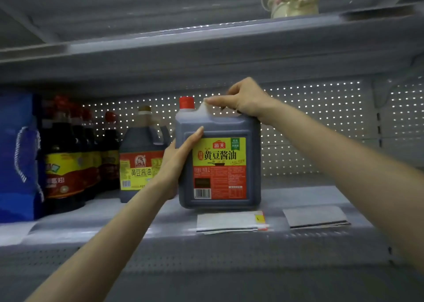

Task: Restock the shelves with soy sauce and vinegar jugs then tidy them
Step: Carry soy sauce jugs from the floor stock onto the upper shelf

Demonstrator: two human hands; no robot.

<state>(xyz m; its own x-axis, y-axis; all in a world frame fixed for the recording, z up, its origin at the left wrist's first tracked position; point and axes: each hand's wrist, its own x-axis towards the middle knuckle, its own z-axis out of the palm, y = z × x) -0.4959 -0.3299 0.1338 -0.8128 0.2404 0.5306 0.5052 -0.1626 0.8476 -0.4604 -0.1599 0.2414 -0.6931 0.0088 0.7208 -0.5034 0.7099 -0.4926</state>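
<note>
Grey shelf, perforated back panel. Right hand grips the soy sauce jug by its handle, left hand pressed straight-fingered on its side.

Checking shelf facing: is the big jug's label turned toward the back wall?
No, the big jug shows its yellow-and-red label to the front.

A blue gift box with a white rope handle is seen at far left. A cream ceramic ornament is glimpsed top right. A white price label is laid beside a grey label, below a perforated back panel.
</note>
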